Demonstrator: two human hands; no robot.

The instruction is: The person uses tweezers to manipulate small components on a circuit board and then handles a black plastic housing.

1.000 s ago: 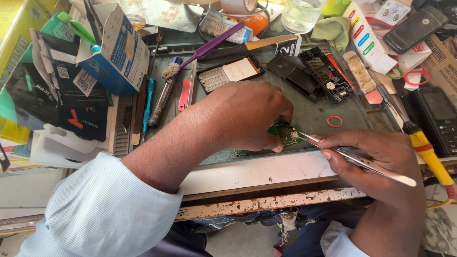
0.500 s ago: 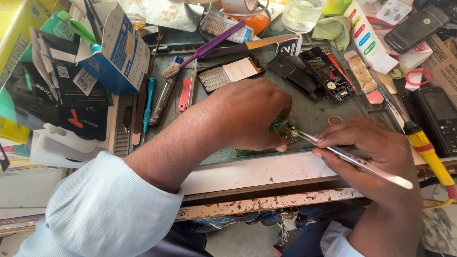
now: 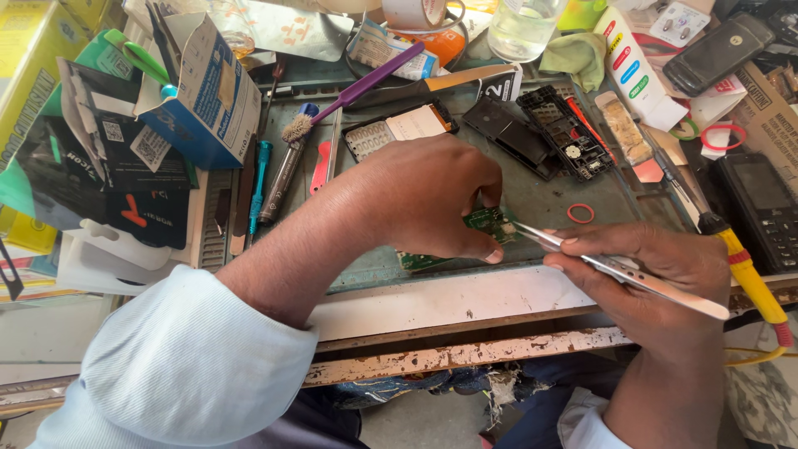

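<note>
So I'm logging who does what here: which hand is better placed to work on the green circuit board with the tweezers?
Probably the right hand: it grips the tweezers, tips at the green circuit board. The left hand pins that board down.

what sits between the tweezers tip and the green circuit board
Nothing visible. The right hand holds the metal tweezers with their tip right at the edge of the green circuit board, which the left hand pins to the mat. The red rubber band lies off to the side.
</note>
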